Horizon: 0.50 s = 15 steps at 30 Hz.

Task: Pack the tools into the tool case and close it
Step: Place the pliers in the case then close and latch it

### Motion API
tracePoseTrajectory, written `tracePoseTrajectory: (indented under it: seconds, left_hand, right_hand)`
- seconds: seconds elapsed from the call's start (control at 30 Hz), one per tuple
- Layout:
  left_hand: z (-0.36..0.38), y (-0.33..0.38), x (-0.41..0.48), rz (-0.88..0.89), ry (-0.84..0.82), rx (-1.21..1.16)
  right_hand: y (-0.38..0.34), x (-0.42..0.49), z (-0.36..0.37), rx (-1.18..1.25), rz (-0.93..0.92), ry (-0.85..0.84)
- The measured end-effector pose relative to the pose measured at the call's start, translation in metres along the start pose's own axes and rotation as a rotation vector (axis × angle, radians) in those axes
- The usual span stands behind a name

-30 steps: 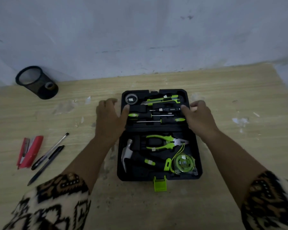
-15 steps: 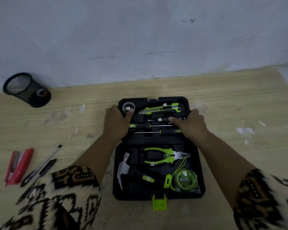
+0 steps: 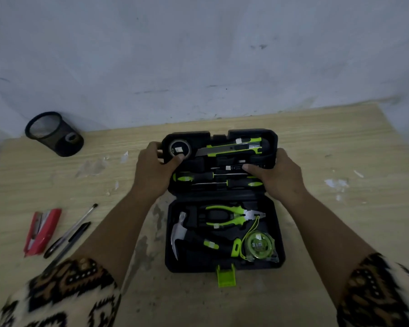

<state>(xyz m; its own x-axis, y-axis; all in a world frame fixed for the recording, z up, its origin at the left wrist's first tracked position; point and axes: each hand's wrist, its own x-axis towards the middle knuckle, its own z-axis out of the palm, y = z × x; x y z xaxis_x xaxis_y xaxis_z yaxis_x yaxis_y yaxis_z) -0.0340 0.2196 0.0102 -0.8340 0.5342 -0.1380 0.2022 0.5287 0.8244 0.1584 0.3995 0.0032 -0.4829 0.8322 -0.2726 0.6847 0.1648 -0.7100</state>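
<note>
While the tool case (image 3: pixel 194 267) lies open, its lid (image 3: pixel 268 140) is held at both sides.
Left hand (image 3: pixel 155 171) and right hand (image 3: pixel 276 175) curl round the edges; rigid plastic, tool-laden, likely heavy.

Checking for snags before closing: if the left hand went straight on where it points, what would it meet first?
Probably the tape roll in the lid corner: the left hand grips that edge, its thumb seemingly touching the roll.

Light wood-grain table (image 3: pixel 316 142), far edge against scuffed pale wall (image 3: pixel 198 55). White flecks and grey smudges on its surface. Lighting dim, bluish.
</note>
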Motion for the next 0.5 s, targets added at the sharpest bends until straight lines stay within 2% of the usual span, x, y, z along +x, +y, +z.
tracePoseTrajectory:
  seconds: [0.1,0.3,0.4,0.5]
  left_hand:
    - [-0.007,0.003,-0.015,-0.022,-0.048,-0.065]
    - [-0.018,0.009,-0.050,-0.089,-0.140,-0.184]
    - [-0.016,0.011,-0.067,-0.145,-0.203,-0.420]
    - [-0.015,0.011,-0.082,-0.255,-0.136,-0.739]
  right_hand:
    - [-0.001,-0.017,-0.002,0.090,0.036,0.017]
    - [0.000,-0.052,0.000,0.621,0.205,-0.109]
    - [0.004,-0.066,-0.003,1.002,0.344,-0.184]
    - [0.006,-0.081,-0.009,1.446,0.410,-0.270]
